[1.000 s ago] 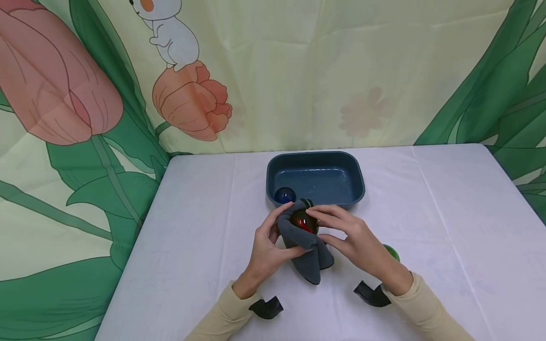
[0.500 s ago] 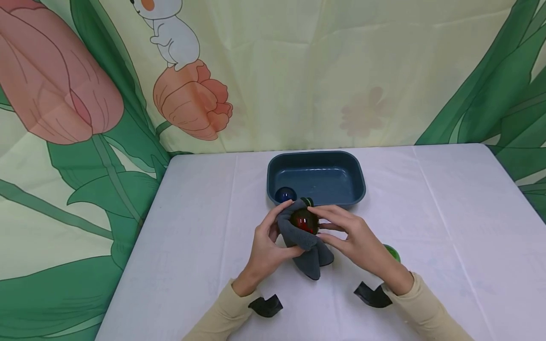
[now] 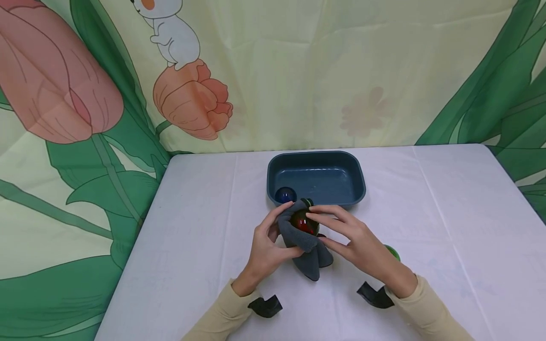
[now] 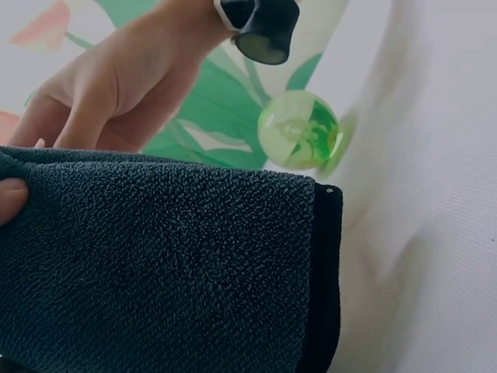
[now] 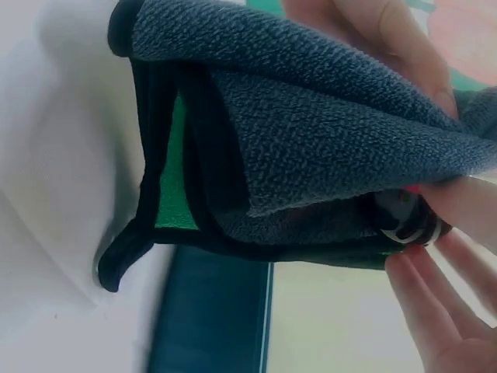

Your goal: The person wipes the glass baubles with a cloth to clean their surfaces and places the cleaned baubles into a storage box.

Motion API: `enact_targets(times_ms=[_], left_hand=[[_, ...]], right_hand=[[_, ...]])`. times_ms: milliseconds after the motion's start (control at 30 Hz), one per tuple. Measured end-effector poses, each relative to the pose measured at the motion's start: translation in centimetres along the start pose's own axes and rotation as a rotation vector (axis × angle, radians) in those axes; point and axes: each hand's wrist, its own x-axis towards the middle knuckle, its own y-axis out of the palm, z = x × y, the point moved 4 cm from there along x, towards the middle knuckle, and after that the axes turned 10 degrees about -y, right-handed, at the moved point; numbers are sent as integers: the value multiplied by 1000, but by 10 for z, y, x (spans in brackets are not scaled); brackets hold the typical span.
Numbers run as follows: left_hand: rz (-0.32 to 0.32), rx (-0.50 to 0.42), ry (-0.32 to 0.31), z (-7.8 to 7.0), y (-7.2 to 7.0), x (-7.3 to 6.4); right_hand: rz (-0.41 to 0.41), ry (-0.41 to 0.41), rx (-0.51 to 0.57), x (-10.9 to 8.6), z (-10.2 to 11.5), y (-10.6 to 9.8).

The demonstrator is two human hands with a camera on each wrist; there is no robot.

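My left hand [image 3: 266,251] grips a dark grey microfibre cloth [image 3: 313,265], its thumb in front and fingers along the far side. Folded partly into the cloth sits a shiny red see-through ball [image 3: 304,223]. My right hand [image 3: 360,239] holds the ball's right side with curled fingers, the thumb lower near the cloth. In the left wrist view the cloth [image 4: 178,256] hides the ball. The right wrist view shows the cloth's black edging and green underside [image 5: 178,186], with my right fingers [image 5: 435,311] at the ball [image 5: 404,217].
Behind the hands stands a dark blue tray [image 3: 315,153] with a blue ball [image 3: 285,194] in its near left corner. A green see-through ball [image 3: 393,252] lies partly behind the right wrist. Black straps [image 3: 266,306] hang by both sleeves. A printed curtain backs the white table.
My right hand's fingers and thumb have shifted slightly on the ball, and its wrist has moved a little right. The left hand and cloth stay nearly in place.
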Motion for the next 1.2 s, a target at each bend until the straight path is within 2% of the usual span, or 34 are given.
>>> enact_targets(times_ms=[167,733,900,1100,1200], left_hand=[[1,-14,-3,0,0,0],[-5,-8,-42,-1,1,-1],[2,2,-57,-1,1,-1],[4,10,-56,0,2,-2],[7,7,-56,1,3,-3]], right_hand=[[13,-69,-4,1,1,3],[1,-83,-35,3,0,4],[5,-4,13,2,-1,4],[9,190,241,1,-7,6],[12,247,300,0,-9,7]])
